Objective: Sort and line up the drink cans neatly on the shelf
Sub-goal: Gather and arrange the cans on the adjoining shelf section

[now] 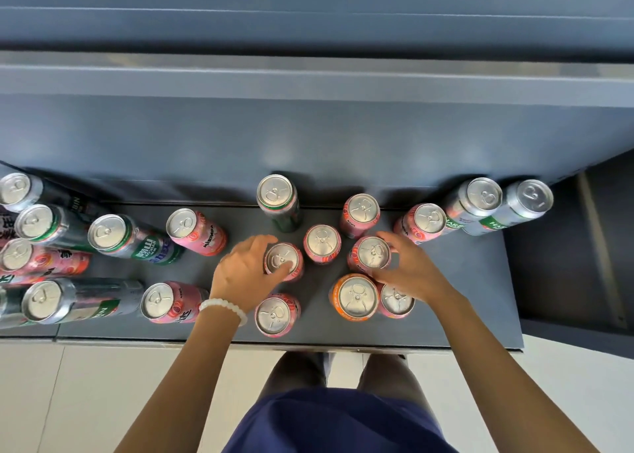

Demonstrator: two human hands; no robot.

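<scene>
Nearest the shelf [480, 298] edge, a pink can [274, 315] and an orange can [355, 297] are seen upright; just beyond, the left hand [242, 274] is curled around a pink can [283, 260], and the right hand [410, 267] is wrapped about another pink can [372, 254]; a further pink can [322, 243] is set between them; farther back, a green can [278, 200] is stood against the wall.
</scene>
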